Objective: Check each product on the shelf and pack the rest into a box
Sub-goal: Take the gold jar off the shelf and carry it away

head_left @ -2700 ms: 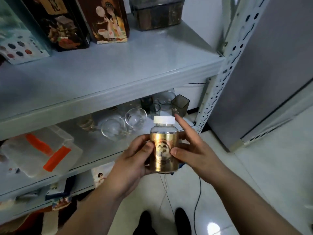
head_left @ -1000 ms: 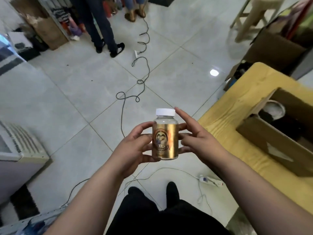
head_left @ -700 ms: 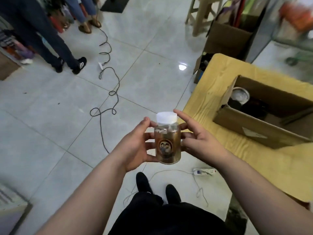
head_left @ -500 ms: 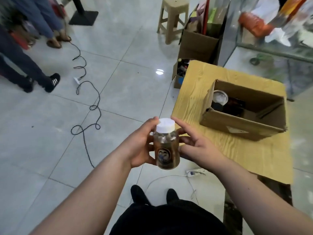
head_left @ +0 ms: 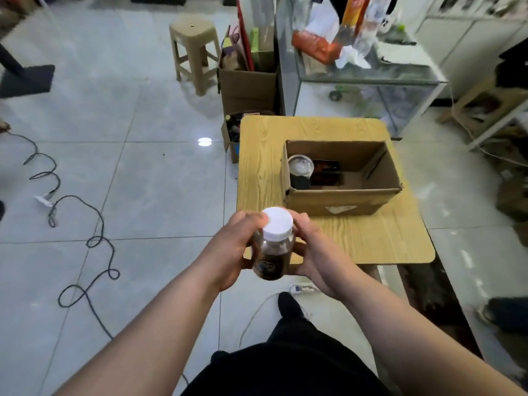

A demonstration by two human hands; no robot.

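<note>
While the left hand (head_left: 228,252) and right hand (head_left: 317,258) curl round the jar (head_left: 273,252) from nine and three o'clock, aloft by the table (head_left: 263,167), box (head_left: 343,198) at one o'clock, it looks light, rigid, slick, best gripped mid-body.

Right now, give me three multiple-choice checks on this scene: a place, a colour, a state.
1. The cardboard box sits: A on the floor; B on the wooden table; C on a stool.
2. The cap of the bottle is: A white; B red; C black.
3. The bottle is: A held by both hands; B standing on the table; C inside the box.
Answers: 1 B, its base rests on the tabletop; 2 A, the cap shows white; 3 A, left hand and right hand grip its sides.
</note>
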